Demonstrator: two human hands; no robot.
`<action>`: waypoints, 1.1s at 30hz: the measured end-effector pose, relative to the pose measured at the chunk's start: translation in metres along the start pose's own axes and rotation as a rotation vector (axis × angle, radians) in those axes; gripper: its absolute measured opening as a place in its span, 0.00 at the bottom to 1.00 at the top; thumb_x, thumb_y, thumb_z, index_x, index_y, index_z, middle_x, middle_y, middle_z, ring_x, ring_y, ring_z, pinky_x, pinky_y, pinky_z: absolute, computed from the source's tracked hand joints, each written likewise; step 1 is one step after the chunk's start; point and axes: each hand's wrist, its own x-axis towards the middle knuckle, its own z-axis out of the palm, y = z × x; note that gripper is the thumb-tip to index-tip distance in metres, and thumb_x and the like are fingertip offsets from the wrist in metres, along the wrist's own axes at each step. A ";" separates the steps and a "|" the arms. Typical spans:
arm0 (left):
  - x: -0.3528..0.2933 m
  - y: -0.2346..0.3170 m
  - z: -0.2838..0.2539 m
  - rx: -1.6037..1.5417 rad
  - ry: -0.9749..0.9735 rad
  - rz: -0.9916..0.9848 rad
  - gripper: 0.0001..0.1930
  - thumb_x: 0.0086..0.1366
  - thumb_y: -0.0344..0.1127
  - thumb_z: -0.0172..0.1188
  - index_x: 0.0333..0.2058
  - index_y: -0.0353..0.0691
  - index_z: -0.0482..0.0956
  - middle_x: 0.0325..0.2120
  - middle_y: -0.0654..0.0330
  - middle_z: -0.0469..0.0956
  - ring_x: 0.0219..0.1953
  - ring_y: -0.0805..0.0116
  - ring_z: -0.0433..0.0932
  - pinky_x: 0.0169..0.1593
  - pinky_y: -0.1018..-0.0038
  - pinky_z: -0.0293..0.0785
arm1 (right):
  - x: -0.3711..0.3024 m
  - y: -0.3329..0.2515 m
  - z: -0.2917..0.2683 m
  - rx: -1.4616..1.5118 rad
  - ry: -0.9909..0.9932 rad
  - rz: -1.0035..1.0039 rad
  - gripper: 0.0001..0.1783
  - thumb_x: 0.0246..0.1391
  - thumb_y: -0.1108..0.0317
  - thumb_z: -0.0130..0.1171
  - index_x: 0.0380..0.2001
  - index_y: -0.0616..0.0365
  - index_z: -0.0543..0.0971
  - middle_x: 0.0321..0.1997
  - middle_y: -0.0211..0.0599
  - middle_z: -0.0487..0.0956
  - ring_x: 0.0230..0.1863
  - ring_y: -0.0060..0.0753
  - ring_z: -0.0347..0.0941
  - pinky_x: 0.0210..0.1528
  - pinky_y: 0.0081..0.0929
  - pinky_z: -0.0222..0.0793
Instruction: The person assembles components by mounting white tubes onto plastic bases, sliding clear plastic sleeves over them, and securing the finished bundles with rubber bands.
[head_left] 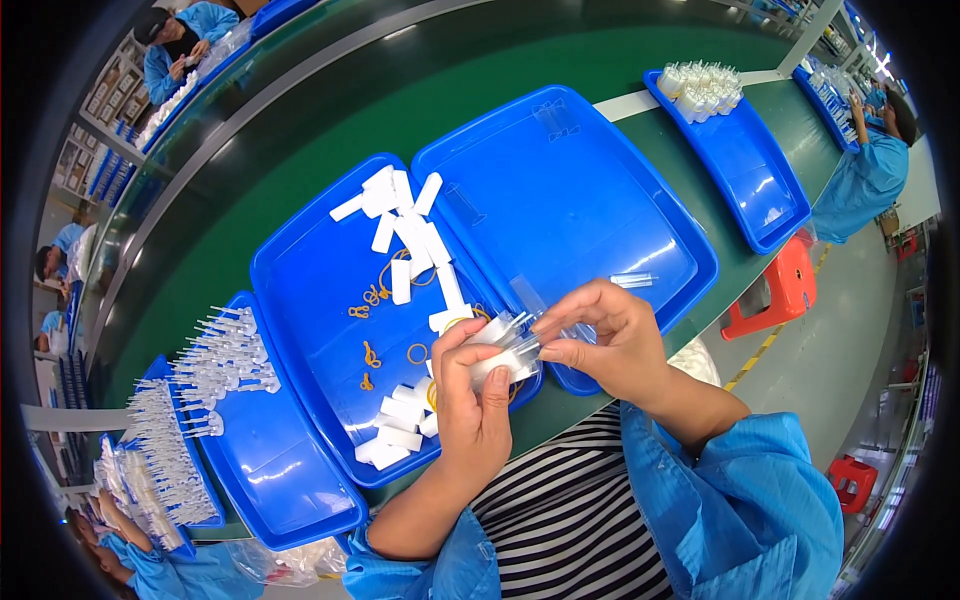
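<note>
Fingers of my left hand (472, 415) are closed round a small bundle of white cylinders (490, 370) with thin clear tubes sticking out at one end. Thumb and fingertips of my right hand (625, 345) pinch at those clear tube ends; a clear plastic strip (527, 294) shows beside them. Both hands are over the near edge of two blue trays. In the left tray (300, 270) lie loose white cylinders (410, 235) and tan rubber bands (371, 354). The right tray (570, 190) has a few clear tubes (632, 280) by its near side.
A smaller blue tray (290, 490) with many clear-stemmed parts (225, 355) stands at left. At far right, another blue tray (760, 190) holds bundled white cylinders (700, 88). A red stool (780, 290) is beside the green bench (400, 100). Co-workers in blue (865, 185) sit around.
</note>
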 end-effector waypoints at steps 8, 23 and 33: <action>-0.001 0.001 0.006 0.037 0.027 0.134 0.25 0.61 0.25 0.46 0.55 0.26 0.48 0.50 0.41 0.58 0.51 0.53 0.62 0.56 0.64 0.56 | -0.004 -0.005 -0.007 0.301 0.025 0.199 0.13 0.44 0.78 0.63 0.34 0.63 0.74 0.40 0.46 0.77 0.42 0.30 0.74 0.44 0.25 0.71; -0.005 -0.002 0.009 -0.073 -0.017 0.187 0.36 0.55 0.17 0.45 0.59 0.30 0.37 0.51 0.37 0.57 0.52 0.50 0.62 0.56 0.59 0.57 | -0.002 0.004 -0.009 0.089 0.005 0.054 0.13 0.39 0.76 0.67 0.30 0.55 0.74 0.33 0.35 0.80 0.44 0.28 0.66 0.50 0.28 0.58; -0.005 0.001 0.011 -0.112 0.115 0.148 0.30 0.64 0.24 0.44 0.60 0.33 0.39 0.46 0.46 0.64 0.47 0.62 0.66 0.52 0.69 0.62 | -0.008 0.004 0.007 0.425 0.091 0.184 0.13 0.41 0.79 0.64 0.30 0.55 0.73 0.33 0.36 0.80 0.44 0.29 0.66 0.50 0.31 0.58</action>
